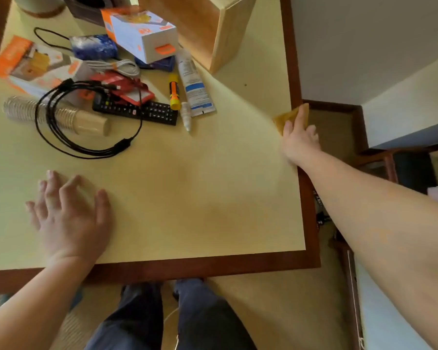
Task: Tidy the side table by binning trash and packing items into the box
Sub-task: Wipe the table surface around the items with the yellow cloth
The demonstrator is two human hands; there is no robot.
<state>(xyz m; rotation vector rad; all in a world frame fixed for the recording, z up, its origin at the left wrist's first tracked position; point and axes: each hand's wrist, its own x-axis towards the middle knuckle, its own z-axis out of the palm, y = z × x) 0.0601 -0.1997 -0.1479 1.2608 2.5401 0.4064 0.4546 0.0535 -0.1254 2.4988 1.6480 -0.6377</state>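
1. While I watch through the head camera, I see my left hand (68, 213) lying flat on the side table (187, 188) near the front left corner, fingers spread wide, holding nothing.
2. My right hand (299, 140) is out at the right edge of the table, and its fingers are curled round a small brown-yellow scrap (290, 117) that looks like paper. The scrap sticks out past the edge. It is blurry, so I cannot tell just what it is.
3. The wooden box (228, 34) sits at the back of the table, near the back right corner.
4. The other things lie in a heap at the back left part of the table.
5. A black remote (137, 112) lies flat, with a red pouch (127, 89) partly on top of it.
6. A looped black cable (86, 127) lies over a stack of paper cups (61, 117) that rests on its side.
7. A white tube (195, 84) and a yellow marker (174, 92) lie side by side, just right of the remote. A small white bottle (186, 116) lies at the front end of them.
8. Two orange and white cartons are there, one (142, 34) near the box and one (33, 64) by the left edge.
9. A blue packet (94, 46) and a grey cord (116, 65) lie between the two cartons.
10. A dark bin (410, 170) stands on the floor past the right edge.
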